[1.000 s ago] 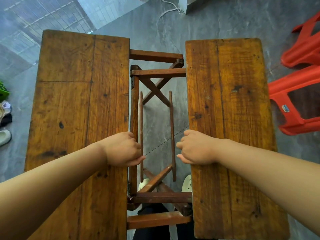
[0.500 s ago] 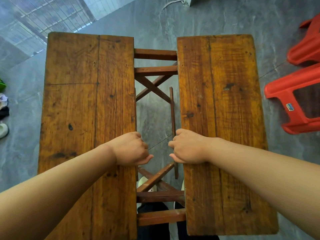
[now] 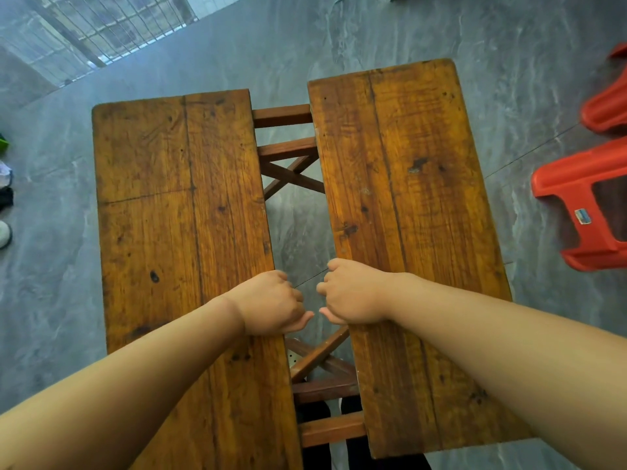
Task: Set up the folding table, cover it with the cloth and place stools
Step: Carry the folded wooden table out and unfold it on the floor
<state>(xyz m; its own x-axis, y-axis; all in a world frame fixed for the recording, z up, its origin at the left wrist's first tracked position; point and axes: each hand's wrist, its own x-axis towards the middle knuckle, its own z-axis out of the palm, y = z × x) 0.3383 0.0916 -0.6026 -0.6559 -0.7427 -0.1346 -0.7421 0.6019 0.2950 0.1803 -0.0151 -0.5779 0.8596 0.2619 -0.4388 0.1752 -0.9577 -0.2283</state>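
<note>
— Where are my hands?
— I see my left hand (image 3: 271, 301) curled over the inner edge of the left worn brown wooden tabletop leaf (image 3: 176, 215), my right hand (image 3: 353, 293) gripping the right leaf (image 3: 407, 198).
— Stools?
— Red plastic stools (image 3: 583, 205) stand on the grey floor, right of the table.

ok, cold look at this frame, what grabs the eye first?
Two worn wooden tabletop halves, left tabletop half and right tabletop half, fill the centre with an open gap between them showing the crossed leg frame and grey floor. The left hand and right hand each grip an inner edge. Red plastic stools sit at the right edge.
</note>
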